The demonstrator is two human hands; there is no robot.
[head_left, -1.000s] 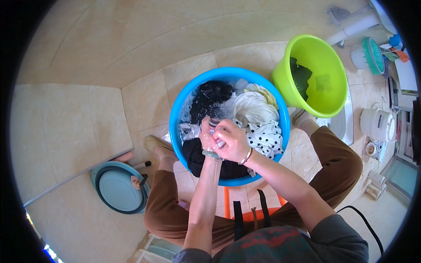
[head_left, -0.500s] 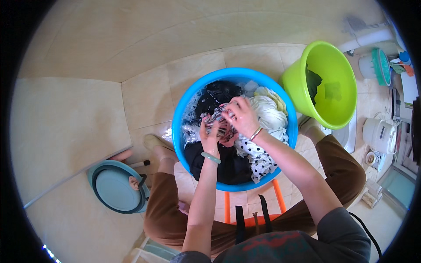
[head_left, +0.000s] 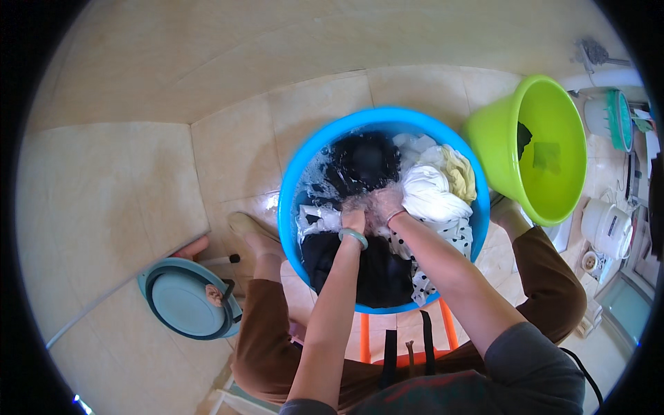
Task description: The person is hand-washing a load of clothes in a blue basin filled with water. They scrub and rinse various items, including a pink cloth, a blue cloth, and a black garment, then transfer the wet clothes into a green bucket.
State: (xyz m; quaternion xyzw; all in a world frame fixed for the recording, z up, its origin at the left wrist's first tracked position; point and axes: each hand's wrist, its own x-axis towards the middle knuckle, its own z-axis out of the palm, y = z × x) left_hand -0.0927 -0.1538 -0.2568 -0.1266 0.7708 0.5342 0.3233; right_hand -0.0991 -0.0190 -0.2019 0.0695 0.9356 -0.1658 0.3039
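Observation:
A blue tub (head_left: 288,228) between my legs holds soapy water and wet clothes. Both my hands are down in the water at its middle, close together. My left hand (head_left: 353,216), below a pale green bangle (head_left: 353,238), is partly under water with its fingers hidden. Beside it, splashing water blurs the fingers of my right hand (head_left: 387,202). Whatever cloth lies beneath them cannot be made out. Around them are black clothes (head_left: 360,160) behind, a black garment (head_left: 356,270) in front, a white cloth (head_left: 432,192), a polka-dot cloth (head_left: 453,238) and a yellowish cloth (head_left: 458,174).
A lime-green bucket (head_left: 501,149) with a dark cloth inside leans at the tub's right. At the left, a grey-blue basin (head_left: 183,301) rests against the wall. An orange stool (head_left: 447,325) is under me. A white appliance (head_left: 606,227) stands at far right.
My hands have gone down from above the clothes, where they held a striped cloth, into the water. That cloth no longer shows. The view has shifted slightly.

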